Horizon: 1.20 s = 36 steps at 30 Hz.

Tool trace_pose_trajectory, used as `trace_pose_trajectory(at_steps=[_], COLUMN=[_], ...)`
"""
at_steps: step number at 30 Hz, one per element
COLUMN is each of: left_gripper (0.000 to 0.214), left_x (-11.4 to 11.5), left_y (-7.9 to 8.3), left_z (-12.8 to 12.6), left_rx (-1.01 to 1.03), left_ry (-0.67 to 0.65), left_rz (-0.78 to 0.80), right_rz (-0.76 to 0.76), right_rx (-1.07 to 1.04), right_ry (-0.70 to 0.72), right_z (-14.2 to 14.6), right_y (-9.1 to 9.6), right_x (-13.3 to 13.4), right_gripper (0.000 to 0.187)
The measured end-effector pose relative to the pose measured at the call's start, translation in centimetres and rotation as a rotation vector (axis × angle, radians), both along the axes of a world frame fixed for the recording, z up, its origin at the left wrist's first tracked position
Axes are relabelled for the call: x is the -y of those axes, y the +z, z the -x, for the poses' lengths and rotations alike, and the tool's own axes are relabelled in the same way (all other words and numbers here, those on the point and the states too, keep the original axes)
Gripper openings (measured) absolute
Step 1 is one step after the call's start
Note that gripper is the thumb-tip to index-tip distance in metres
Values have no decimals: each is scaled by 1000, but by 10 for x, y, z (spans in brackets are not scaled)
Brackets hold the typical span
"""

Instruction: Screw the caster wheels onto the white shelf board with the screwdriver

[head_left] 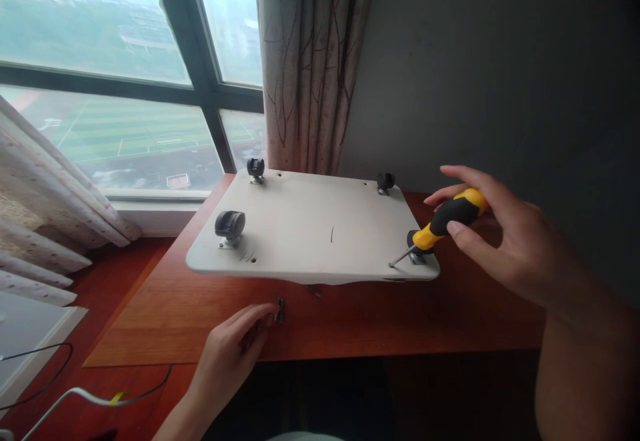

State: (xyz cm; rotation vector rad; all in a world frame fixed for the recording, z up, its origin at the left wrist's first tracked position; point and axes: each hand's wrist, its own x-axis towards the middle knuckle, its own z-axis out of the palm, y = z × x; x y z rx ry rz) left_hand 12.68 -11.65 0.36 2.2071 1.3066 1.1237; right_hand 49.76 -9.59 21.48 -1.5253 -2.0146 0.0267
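Screwdriver is held in right hand, thumb on one side of the grip, fingers spread loosely on the other. Shaft is tilted, tip brought down to white board by its near right corner, just left of near right caster, which is partly hidden by the handle. Whether a screw is seated under the tip can't be told. Board is laid on wooden table, wheels up, one caster fitted near each corner. Small metal hardware on the table in front of the board is touched by left hand, fingertips drawn close; whether a piece is gripped can't be told.
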Motion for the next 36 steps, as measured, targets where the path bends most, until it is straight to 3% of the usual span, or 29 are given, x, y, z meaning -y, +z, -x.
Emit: trace_pose_trajectory(at_steps=[4,7,9,14,25,30,36], left_gripper=[26,42,49,43,38,37,40], left_x=[-2,-14,-26,-47,-47,-47,-48], left_y=[15,30,35,28,21,20,18], left_z=[-5,-14,-22,-37,-37,-39,-39], left_rx=[-39,-106,-151,-250,-220,-207,-187], left_ry=[37,58,39,-8,18,17,15], left_rz=[-213,-448,-523,-549,-550,-549,-559], right_rz=[77,127,138,165,126,34,-159], right_rx=[-114,-171,-180,-229,-273,-153,58], right_ry=[60,104,118,156,140,43,-222], right_z=[-3,-3,-3,-8,-14,-10,2], right_y=[0,0,0,-2,-5,-6,-10], right_x=[-1,-3,-4,-3,-1,-4,-8], right_gripper=[55,56,54,36,29,32,27])
